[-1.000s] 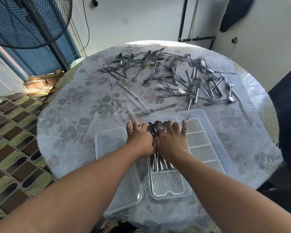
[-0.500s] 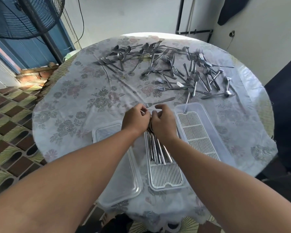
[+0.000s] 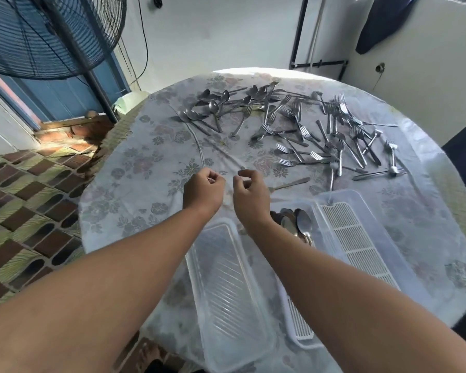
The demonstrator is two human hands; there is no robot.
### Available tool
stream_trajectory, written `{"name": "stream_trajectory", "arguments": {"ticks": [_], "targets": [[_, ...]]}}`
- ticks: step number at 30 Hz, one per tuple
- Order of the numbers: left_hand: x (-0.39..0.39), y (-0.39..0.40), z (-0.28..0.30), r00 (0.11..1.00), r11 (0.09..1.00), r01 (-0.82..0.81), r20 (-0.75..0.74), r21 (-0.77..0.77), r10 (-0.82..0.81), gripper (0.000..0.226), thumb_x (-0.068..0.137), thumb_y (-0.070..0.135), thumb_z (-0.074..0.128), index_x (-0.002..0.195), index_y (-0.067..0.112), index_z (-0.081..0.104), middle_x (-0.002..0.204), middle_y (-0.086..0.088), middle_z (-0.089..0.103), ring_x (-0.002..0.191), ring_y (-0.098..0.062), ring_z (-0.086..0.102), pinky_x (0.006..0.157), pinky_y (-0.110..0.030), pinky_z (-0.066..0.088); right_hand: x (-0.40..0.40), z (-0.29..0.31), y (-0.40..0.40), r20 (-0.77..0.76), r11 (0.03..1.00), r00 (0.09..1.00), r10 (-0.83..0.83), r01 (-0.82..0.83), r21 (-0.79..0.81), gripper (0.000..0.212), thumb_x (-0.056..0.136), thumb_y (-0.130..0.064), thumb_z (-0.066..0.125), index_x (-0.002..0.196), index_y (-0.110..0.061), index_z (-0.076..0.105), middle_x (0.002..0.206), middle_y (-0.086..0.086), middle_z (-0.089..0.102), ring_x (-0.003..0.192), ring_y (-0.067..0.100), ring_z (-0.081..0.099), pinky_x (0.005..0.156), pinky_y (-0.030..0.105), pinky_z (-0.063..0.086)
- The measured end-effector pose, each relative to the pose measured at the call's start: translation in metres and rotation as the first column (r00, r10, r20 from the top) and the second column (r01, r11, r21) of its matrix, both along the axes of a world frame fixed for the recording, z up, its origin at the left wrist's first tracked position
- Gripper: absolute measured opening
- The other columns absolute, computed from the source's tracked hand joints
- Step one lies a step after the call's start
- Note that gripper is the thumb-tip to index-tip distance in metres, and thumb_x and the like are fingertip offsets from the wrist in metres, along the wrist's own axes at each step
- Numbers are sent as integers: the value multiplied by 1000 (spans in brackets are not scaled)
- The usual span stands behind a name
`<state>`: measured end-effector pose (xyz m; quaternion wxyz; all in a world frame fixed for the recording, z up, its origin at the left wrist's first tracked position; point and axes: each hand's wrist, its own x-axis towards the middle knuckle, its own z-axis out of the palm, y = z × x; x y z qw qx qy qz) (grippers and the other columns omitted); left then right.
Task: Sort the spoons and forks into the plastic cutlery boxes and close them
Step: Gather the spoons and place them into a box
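Note:
My left hand (image 3: pixel 203 189) and my right hand (image 3: pixel 249 193) hover side by side over the floral tablecloth (image 3: pixel 145 184), fingers curled, holding nothing. Just behind my right wrist, several spoons (image 3: pixel 297 224) lie in the middle plastic box (image 3: pixel 301 337), which my right arm mostly hides. A second box (image 3: pixel 342 193) with a white grate and no cutlery stands to its right. A clear lid (image 3: pixel 226 278) lies to the left, under my arms. One fork (image 3: pixel 288 184) lies alone beside my right hand. Loose spoons (image 3: pixel 215 106) and a heap of forks (image 3: pixel 334 135) are spread across the far side.
A standing fan (image 3: pixel 38 30) with its pole (image 3: pixel 92 79) is close to the table's far left edge. A tiled floor (image 3: pixel 24 197) lies to the left. The round table ends near the boxes on my side. A dark cloth (image 3: pixel 382 20) hangs on the back wall.
Both hands have let go of the spoons in the middle box and risen forward over the cloth, with fingers curled. The spoons stay in the box.

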<state>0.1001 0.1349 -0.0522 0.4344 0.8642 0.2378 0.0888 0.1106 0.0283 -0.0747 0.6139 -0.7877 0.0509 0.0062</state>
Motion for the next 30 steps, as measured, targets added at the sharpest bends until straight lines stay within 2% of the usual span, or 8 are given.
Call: {"name": "stream_trajectory", "arguments": {"ticks": [5, 11, 15, 17, 21, 25, 30], "targets": [[28, 68, 1, 997, 997, 73, -2, 7, -73, 13, 94, 30, 59, 89, 21, 65, 82, 4, 69, 79, -21, 63, 67, -31, 48, 20, 8, 68, -32, 998, 998, -51, 52, 34, 22, 99, -33, 57, 118, -21, 62, 87, -2, 69, 73, 16, 63, 68, 34, 49], [62, 140, 3, 971, 972, 234, -46, -3, -234, 15, 95, 34, 57, 89, 22, 63, 79, 4, 66, 71, -16, 61, 59, -28, 44, 43, 14, 133, -102, 977, 973, -206, 210, 38, 19, 100, -35, 59, 112, -21, 65, 87, -5, 67, 72, 16, 61, 65, 32, 47], [83, 165, -1, 958, 960, 279, -66, -5, -278, 15, 96, 33, 56, 89, 21, 62, 76, 4, 63, 66, -14, 56, 55, -27, 41, 57, 16, 152, -121, 962, 957, -263, 270, 47, 18, 99, -37, 59, 109, -23, 65, 89, -6, 67, 71, 16, 62, 62, 29, 45], [93, 171, -5, 946, 950, 311, -93, -11, -311, 16, 96, 34, 56, 91, 20, 62, 78, 5, 62, 68, -14, 57, 56, -28, 42, 64, 18, 155, -122, 961, 954, -273, 277, 22, 18, 100, -37, 59, 110, -23, 65, 89, -7, 67, 70, 14, 61, 58, 25, 43], [118, 174, -9, 930, 938, 344, -126, -36, -346, 18, 95, 36, 57, 92, 19, 63, 78, 4, 64, 70, -17, 60, 58, -28, 45, 87, 14, 156, -112, 960, 954, -279, 278, -25, 17, 100, -37, 62, 110, -23, 66, 89, -8, 68, 73, 9, 62, 59, 25, 44], [150, 182, -11, 936, 948, 315, -153, -44, -318, 19, 96, 36, 56, 93, 19, 64, 83, 1, 68, 75, -19, 63, 59, -29, 46, 122, 9, 162, -117, 968, 961, -251, 246, -53, 15, 99, -37, 63, 105, -23, 67, 92, -5, 71, 72, 14, 63, 61, 27, 46], [197, 195, -18, 938, 959, 277, -198, -58, -283, 22, 96, 37, 56, 89, 18, 64, 85, -2, 70, 77, -22, 64, 60, -30, 46, 159, 6, 168, -106, 969, 969, -224, 210, -127, 14, 100, -36, 62, 104, -25, 69, 86, -9, 70, 72, 11, 63, 64, 29, 48]]}}
